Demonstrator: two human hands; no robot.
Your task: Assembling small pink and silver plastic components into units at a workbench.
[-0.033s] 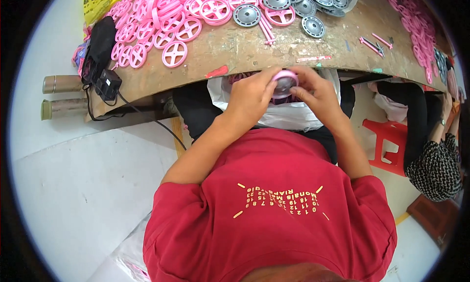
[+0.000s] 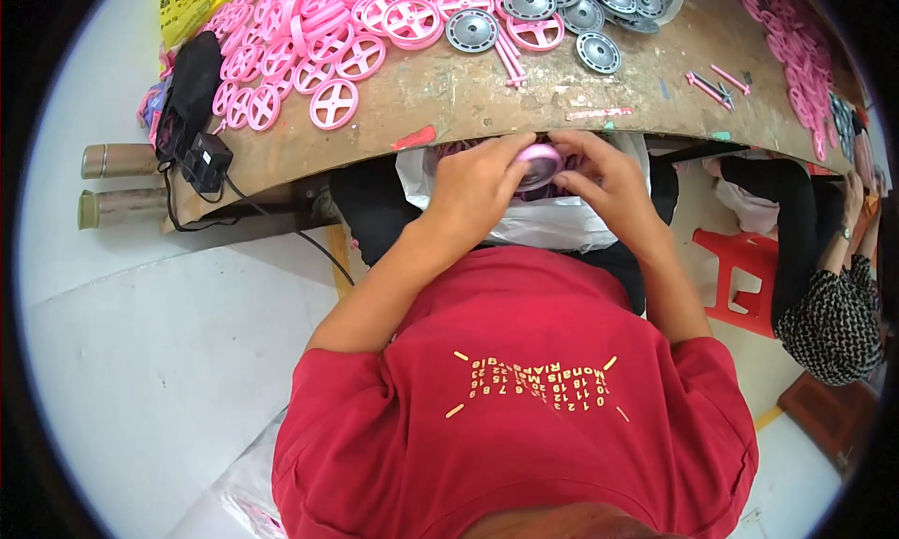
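The left hand (image 2: 479, 188) and right hand (image 2: 604, 185) were both closed on a small pink-rimmed wheel (image 2: 538, 167) with a greyish middle, fingers bunched in from either side. It was just off the near edge of the table (image 2: 440, 91), above an open white bag (image 2: 552, 222). Bit blurry there, so hard to say if the grey face sat flush in the rim.

What could've gone wrong? Mostly a slip, imo. The wheel looked smooth and was pinched by the fingers, so uneven thumb pressure could've popped it loose and dropped it into the bag. Forcing it with the middle crooked might've cracked the plastic too.

The table had its own hazards: a heap of pink wheels (image 2: 413, 18) toward the far left, grey discs (image 2: 471, 30) right beside it, and one loose pink wheel (image 2: 334, 103) near the near edge, easy to knock off. A black cable (image 2: 290, 225) hung over that edge by the left corner, so a snagged left forearm (image 2: 379, 286) could've yanked the adapter (image 2: 208, 156) down.
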